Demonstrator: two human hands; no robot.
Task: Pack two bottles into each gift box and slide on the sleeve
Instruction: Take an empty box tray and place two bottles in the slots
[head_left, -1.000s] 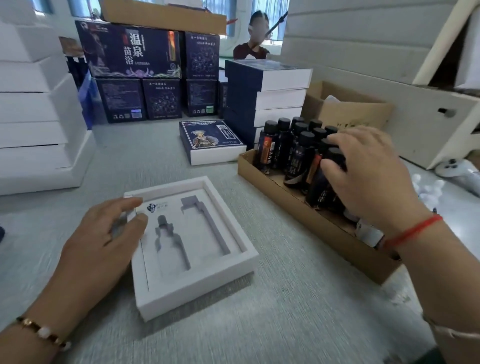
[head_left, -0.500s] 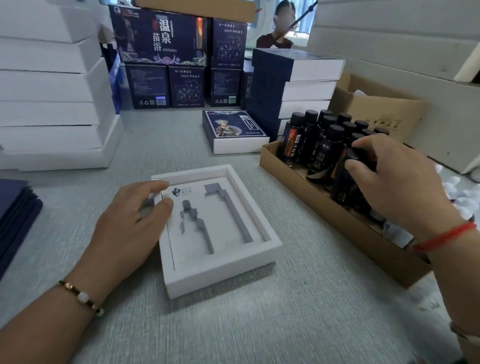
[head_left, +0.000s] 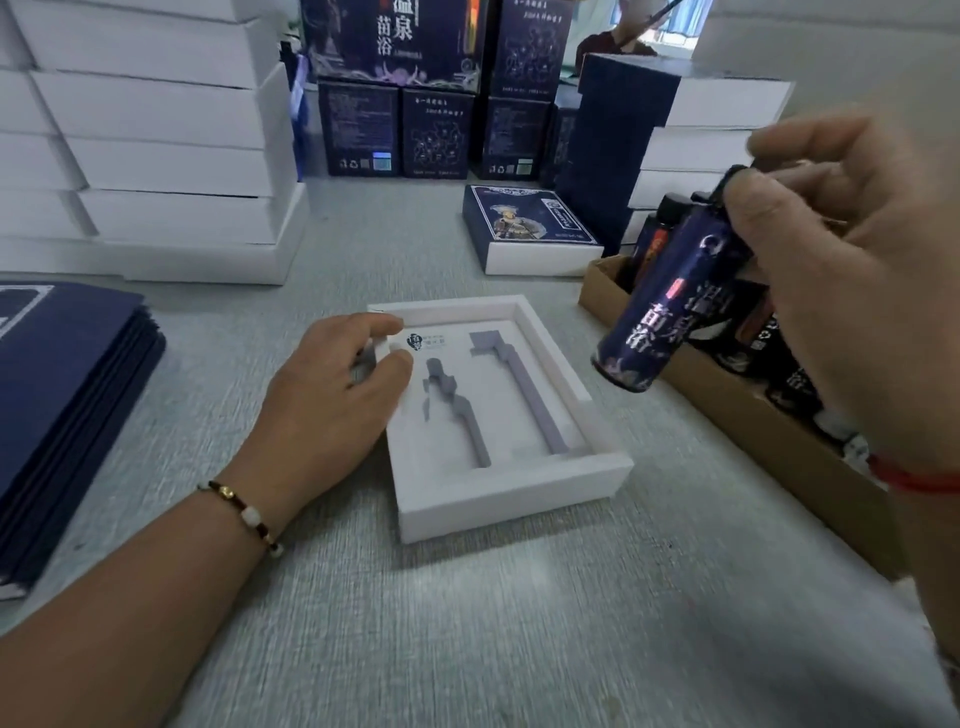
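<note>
- Pinching a dark blue bottle (head_left: 670, 306) labelled 苗浴 in my right hand (head_left: 852, 291), at three o'clock.
- My left hand (head_left: 332, 395) rests, fingers loosely spread, on the white gift box (head_left: 514, 499) at centre.

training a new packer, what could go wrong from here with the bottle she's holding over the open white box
1. The right hand grips the dark blue labelled bottle near its cap only, tilted in mid-air; it could slip and fall.
2. The white foam-lined gift box is steadied only at its left edge by the left hand; pressing the bottle in might shift it.
</note>
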